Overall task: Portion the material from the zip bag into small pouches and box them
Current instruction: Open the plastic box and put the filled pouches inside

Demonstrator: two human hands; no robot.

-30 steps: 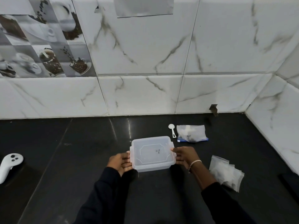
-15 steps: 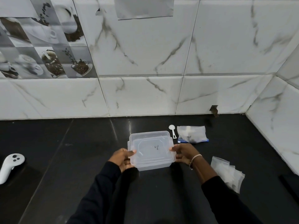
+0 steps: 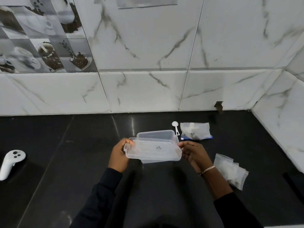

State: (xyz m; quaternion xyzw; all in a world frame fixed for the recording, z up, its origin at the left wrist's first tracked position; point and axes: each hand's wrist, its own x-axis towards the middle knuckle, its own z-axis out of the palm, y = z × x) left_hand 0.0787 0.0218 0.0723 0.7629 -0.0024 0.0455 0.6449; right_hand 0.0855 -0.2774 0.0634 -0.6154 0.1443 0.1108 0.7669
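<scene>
Both hands, L (image 3: 118,156) & R (image 3: 194,153), pinched lid (image 3: 153,149) edges; you'd lifted it off box (image 3: 155,136), counter (image 3: 65,145) open leftward.

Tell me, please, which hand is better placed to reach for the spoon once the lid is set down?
Right, probably. The spoon lies beyond the box, right of centre, nearer the right hand. The left hand grips the lid on the far side and would have to cross over the box.

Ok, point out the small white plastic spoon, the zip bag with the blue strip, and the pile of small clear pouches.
small white plastic spoon (image 3: 174,124), head view, bowl.
zip bag with the blue strip (image 3: 195,131), head view, middle.
pile of small clear pouches (image 3: 230,170), head view, centre.
</scene>
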